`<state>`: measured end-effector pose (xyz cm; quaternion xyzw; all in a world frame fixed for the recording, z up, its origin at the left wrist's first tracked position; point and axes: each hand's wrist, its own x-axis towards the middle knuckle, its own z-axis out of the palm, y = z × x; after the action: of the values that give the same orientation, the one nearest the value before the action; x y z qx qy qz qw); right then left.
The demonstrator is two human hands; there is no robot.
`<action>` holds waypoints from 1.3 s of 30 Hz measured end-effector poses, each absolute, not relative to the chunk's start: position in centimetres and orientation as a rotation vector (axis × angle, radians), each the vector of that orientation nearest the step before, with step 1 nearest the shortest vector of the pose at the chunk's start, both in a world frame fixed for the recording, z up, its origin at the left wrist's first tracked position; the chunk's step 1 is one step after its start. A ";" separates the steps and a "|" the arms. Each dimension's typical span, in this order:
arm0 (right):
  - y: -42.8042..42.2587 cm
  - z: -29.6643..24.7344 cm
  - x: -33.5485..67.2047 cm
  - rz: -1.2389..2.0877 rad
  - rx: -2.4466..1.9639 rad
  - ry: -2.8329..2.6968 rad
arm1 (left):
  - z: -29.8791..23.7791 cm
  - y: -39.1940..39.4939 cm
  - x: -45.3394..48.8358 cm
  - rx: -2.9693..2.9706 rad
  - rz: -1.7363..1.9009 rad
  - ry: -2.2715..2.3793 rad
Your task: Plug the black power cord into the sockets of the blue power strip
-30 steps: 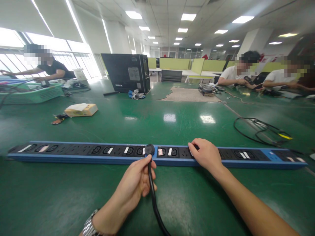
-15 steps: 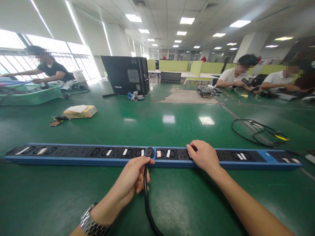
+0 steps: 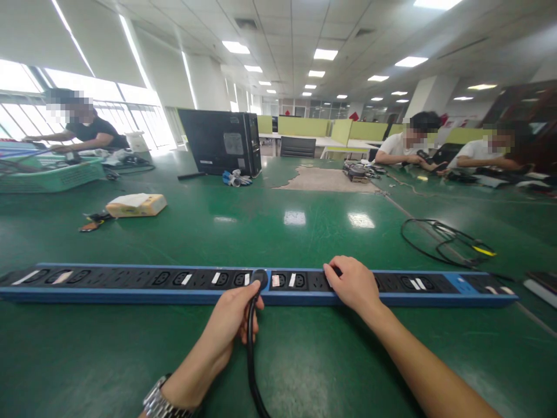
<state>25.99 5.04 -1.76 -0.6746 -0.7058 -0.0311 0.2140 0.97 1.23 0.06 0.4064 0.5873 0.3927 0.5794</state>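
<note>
Head view: left hand (image 3: pixel 231 307) pinches plug (image 3: pixel 260 277); right hand (image 3: pixel 354 285) on power strip (image 3: pixel 174 299), grip unclear

Daylight glares at me through windows (image 3: pixel 104 90) below pale blinds (image 3: pixel 32 29). Ceiling lights (image 3: pixel 326 54) shine over yellow-green partitions (image 3: pixel 303 126) and a dark chair (image 3: pixel 298 147).

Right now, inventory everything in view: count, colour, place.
Power strip: 1, blue/black, near side
Corded plug: 1, black, strip's middle
Table: 1, green, under strip
Coiled cable: 1, black, right
Pack: 1, yellow/white, left
Computer: 1, black, far centre
Bundle: 1, blue/grey, before computer
Basket: 1, green, far left
Clutter: several, mostly dark, scattered
Furniture: several, mixed, background
Lights: several, white, ceiling
People: 3, dark/white tops, far side
Watch: 1, silver, left wrist
Left hand: 1, bare, on plug
Right hand: 1, bare, on strip
</note>
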 end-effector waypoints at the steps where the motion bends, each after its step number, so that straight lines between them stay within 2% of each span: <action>1: 5.1 -1.8 26.0 -0.087 -1.871 -1.958 | 0.1 1.3 1.0 0.958 0.921 1.383; 16: 5.1 -1.9 25.9 -0.090 -1.872 -1.935 | -1.8 1.8 1.0 0.884 1.065 1.227; 26: 5.0 -1.8 25.9 -0.085 -1.858 -1.937 | -1.2 1.5 0.9 0.907 1.062 1.194; 34: 5.1 -1.9 26.0 -0.073 -1.881 -1.952 | 2.8 1.7 0.0 0.879 1.385 0.974; 39: 5.1 -1.9 26.1 -0.039 -1.881 -1.961 | 5.4 2.8 -5.6 0.682 1.763 0.938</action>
<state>26.14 5.09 -1.86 -0.6766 -0.7055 -0.0141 0.2105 -5.56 2.80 5.43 0.2810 0.3865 0.7269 0.4932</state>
